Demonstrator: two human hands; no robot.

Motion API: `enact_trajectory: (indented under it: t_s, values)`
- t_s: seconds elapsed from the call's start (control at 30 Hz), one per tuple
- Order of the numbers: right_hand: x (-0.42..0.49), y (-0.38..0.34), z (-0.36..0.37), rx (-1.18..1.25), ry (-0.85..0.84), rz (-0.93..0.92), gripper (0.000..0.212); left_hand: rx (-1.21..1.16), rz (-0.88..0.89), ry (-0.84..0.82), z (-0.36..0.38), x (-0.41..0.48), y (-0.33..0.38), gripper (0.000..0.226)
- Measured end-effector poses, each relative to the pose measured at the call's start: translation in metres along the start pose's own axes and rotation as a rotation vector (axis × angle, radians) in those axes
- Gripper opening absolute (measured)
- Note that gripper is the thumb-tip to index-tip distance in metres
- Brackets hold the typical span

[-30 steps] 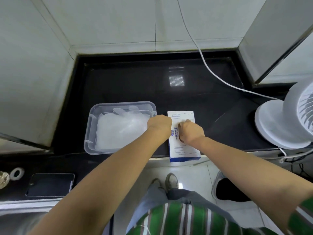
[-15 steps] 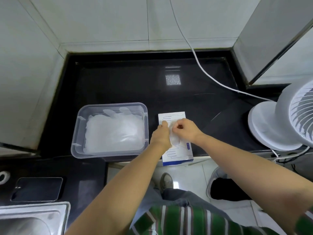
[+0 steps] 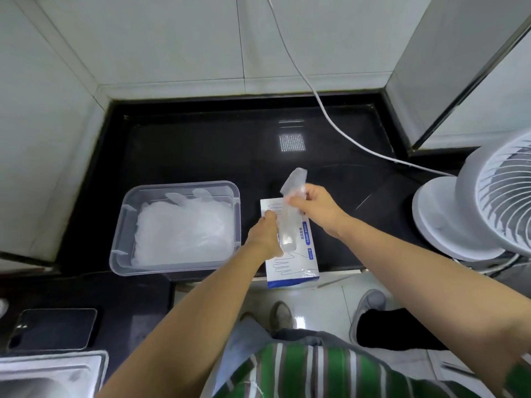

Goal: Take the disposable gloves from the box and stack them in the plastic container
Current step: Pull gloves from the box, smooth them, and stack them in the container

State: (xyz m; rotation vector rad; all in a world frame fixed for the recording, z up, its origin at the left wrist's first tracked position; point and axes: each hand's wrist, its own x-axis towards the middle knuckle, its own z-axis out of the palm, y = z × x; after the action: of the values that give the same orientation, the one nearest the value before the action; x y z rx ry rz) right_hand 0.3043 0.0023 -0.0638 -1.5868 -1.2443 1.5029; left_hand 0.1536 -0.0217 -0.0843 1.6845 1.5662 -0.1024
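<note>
— What sits at the left of the desk (image 3: 201, 150)?
— A clear container (image 3: 184, 185) with a pile of gloves (image 3: 184, 228) in it.
— And the hands?
— The left hand (image 3: 265, 237) rests on the box (image 3: 298, 264), fingers curled beside a glove (image 3: 288, 222); I cannot tell whether it grips. The right hand (image 3: 313, 208) pinches that glove near its top, above the box.
— Farther right?
— A white fan (image 3: 474, 214).

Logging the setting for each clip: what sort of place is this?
Probably a home kitchen: a black stone counter set into a corner of tiled walls, a steel sink at near left, and a white fan on the right.
</note>
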Motion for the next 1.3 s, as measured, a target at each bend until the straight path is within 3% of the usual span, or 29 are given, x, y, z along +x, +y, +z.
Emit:
enact_trajectory:
  t_s: [0.07, 0.2, 0.27, 0.33, 0.4, 0.47, 0.6, 0.77, 0.9, 1.0, 1.07, 1.13, 1.2, 1.23, 1.3]
  values:
    - [0.002, -0.009, -0.001, 0.097, 0.035, -0.051, 0.02, -0.054, -0.014, -0.021, 0.0, 0.008, -0.003, 0.068]
    - [0.009, -0.014, -0.006, 0.214, 0.02, -0.027, 0.03, -0.407, -0.063, 0.082, -0.014, 0.017, 0.004, 0.013]
    - [0.009, -0.015, -0.005, 0.288, -0.014, -0.043, 0.036, -0.776, -0.137, 0.128, -0.034, 0.01, 0.014, 0.016]
    - [0.009, -0.018, -0.001, 0.343, -0.037, -0.053, 0.033, -0.996, -0.105, 0.062, -0.05, 0.005, 0.015, 0.035]
    - [0.01, -0.02, 0.005, 0.353, -0.045, -0.037, 0.033, -0.995, -0.027, -0.017, -0.061, -0.003, 0.009, 0.055]
    - [0.012, -0.023, 0.013, 0.328, -0.031, -0.01, 0.043, -0.961, -0.006, -0.003, -0.069, -0.007, 0.001, 0.041]
    - [0.013, -0.035, 0.032, 0.438, -0.046, 0.001, 0.052, -1.003, -0.002, 0.177, -0.086, -0.015, -0.016, 0.007]
    - [0.01, -0.049, 0.051, 0.402, -0.278, -0.009, 0.044, -0.893, 0.023, 0.117, -0.113, -0.031, -0.043, 0.02]
    - [0.009, -0.057, 0.075, 0.422, -0.124, -0.029, 0.016, -0.786, -0.073, 0.112, -0.127, -0.039, -0.081, 0.009]
    - [0.01, -0.057, 0.094, 0.376, -0.037, -0.05, 0.003, -1.031, -0.203, 0.19, -0.133, -0.043, -0.106, 0.006]
    - [0.009, -0.057, 0.107, 0.365, -0.002, -0.049, 0.007, -1.173, -0.242, 0.137, -0.135, -0.047, -0.121, 0.022]
    - [0.009, -0.057, 0.121, 0.38, 0.008, -0.046, 0.015, -1.265, -0.274, -0.043, -0.136, -0.053, -0.131, 0.038]
    - [0.01, -0.057, 0.134, 0.37, 0.019, -0.044, 0.02, -1.265, -0.269, -0.118, -0.131, -0.054, -0.134, 0.047]
    - [0.01, -0.057, 0.142, 0.356, 0.026, -0.043, 0.019, -1.24, -0.261, -0.077, -0.128, -0.054, -0.135, 0.049]
    - [0.009, -0.059, 0.151, 0.289, 0.071, -0.067, 0.008, -1.267, -0.213, 0.171, -0.122, -0.048, -0.134, 0.035]
